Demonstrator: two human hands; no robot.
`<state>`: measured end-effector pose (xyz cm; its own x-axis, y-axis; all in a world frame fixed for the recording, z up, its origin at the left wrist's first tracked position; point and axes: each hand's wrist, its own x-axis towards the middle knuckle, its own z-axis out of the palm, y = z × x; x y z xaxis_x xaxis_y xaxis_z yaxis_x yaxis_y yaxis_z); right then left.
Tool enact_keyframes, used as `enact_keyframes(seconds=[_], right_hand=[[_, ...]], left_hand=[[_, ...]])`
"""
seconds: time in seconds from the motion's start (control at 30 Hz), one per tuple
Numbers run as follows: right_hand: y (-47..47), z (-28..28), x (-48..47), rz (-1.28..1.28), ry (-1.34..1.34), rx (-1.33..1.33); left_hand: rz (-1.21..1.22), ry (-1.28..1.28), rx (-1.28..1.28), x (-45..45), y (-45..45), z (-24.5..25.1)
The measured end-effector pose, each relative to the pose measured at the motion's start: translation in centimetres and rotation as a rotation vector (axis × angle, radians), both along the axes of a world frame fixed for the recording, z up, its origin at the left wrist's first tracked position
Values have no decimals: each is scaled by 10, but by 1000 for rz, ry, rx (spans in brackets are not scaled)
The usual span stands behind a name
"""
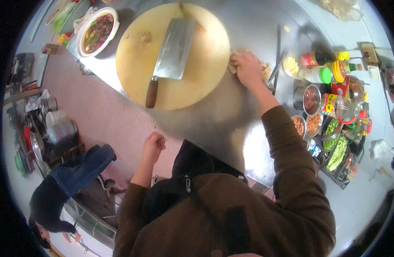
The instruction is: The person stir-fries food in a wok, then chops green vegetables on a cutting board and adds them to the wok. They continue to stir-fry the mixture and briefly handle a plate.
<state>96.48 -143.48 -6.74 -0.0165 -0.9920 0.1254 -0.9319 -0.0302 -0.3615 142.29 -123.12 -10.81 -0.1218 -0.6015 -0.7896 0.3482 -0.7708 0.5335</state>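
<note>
My right hand (249, 68) is on the steel counter (213, 119), its fingers closed over a crumpled beige cloth (233, 66) at the right rim of a round chopping board (132, 74). A Chinese cleaver (175, 48) lies flat on the board, its wooden handle (152, 93) towards me. At the board's far edge rests a chili pepper (182, 8), partly beyond the blade. A small pale scrap of food (145, 36) sits left of the cleaver. Low at my left side, away from the counter, my left hand (153, 146) is loosely curled with nothing visible in it.
A white bowl of dark meat and vegetables (99, 32) stands left of the board. On the right are a bowl of minced garlic (291, 66), seasoning jars (325, 75), and pans of chopped greens (336, 152). Another person (55, 192) bends over at lower left, near a gas cylinder (62, 131).
</note>
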Motion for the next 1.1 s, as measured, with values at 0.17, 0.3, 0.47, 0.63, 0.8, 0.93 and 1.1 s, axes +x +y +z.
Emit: enact_keyframes(seconds=[0.17,0.3,0.47,0.63,0.8,0.93,1.1], right_hand=[[80,2,38,-64,-42,-70],[126,2,68,-44,-37,-112],[172,1,112,49,-75,-97],[213,2,178,98,-148,0],[249,10,251,172,-254,34],[239,27,260,150,-336,19],[216,26,259,-104,-70,18]], left_hand=[[-18,-4,21,-32,32,-8],[-67,104,37,-57,48,-24],[62,202,136,-92,44,-28],[124,270,174,-110,35,-5],[145,447,73,-95,33,19],[125,417,138,-60,18,13],[75,503,235,7,-19,-9]])
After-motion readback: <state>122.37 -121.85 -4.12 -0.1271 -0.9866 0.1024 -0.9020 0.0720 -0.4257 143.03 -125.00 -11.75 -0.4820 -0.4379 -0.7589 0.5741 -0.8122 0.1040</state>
